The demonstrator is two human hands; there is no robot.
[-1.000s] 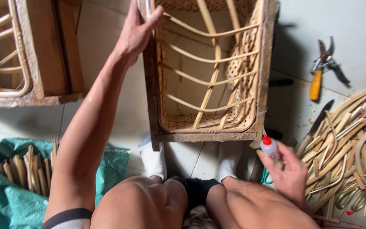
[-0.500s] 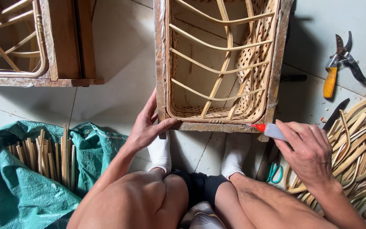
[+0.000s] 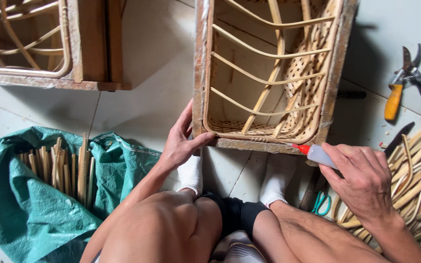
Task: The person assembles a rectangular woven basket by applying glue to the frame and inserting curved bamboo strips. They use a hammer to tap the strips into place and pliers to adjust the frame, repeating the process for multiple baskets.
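A wooden frame with woven rattan ribs (image 3: 269,73) lies on the tiled floor between my feet. My left hand (image 3: 181,141) grips its near left corner, thumb on the front rail. My right hand (image 3: 364,178) holds a small squeeze glue bottle (image 3: 317,155) with a red tip. The tip touches the near right end of the frame's front rail.
A second wooden rattan frame (image 3: 39,48) lies at the upper left. A green tarp (image 3: 20,204) with several cane sticks (image 3: 64,168) is at the left. Pruning shears with an orange handle (image 3: 405,80) and a pile of cane strips (image 3: 415,180) lie at the right. Teal scissors (image 3: 321,203) rest by my right leg.
My left hand came down from the frame's far top edge to its near left corner. My right hand moved the glue bottle up to the front rail. The view shifted closer.
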